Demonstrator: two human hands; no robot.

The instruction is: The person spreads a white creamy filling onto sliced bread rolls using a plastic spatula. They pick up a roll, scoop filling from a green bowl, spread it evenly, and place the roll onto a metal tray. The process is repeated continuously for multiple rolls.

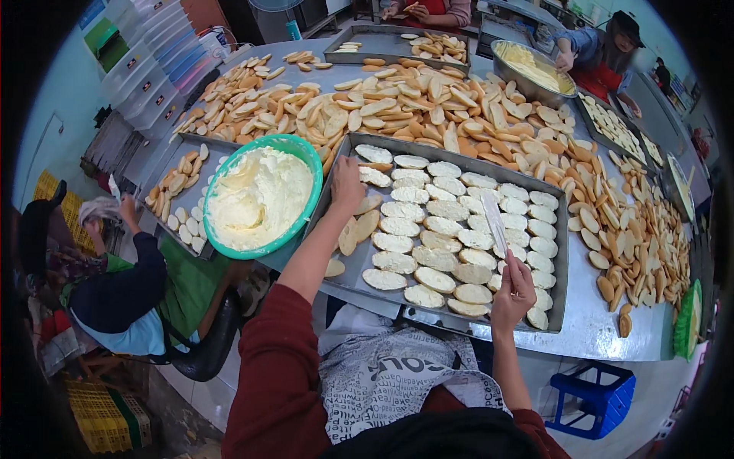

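Note:
My right hand (514, 298) is closed round the handle of a long, flat spreading spatula (495, 222), its pale blade pointing away over the slices. My left hand (347, 186) is at the tray's left wall, fingers curled at the end of a cream-topped bread slice (375, 177); its fingertips are partly hidden. Rows of oval slices spread with white cream (400, 227) fill most of the metal tray (562, 252). Bare slices (367, 224) lie at its left side, by my left forearm. Left of the tray is a green basin (316, 164) heaped with pale cream (260, 195).
Loose bread slices (428, 103) are piled across the metal table (573, 344). Other trays stand at the far edge (336, 55) and left (172, 229). A metal bowl of cream (527, 69) is at the far right. Co-workers sit around. A blue stool (592, 398) stands below right.

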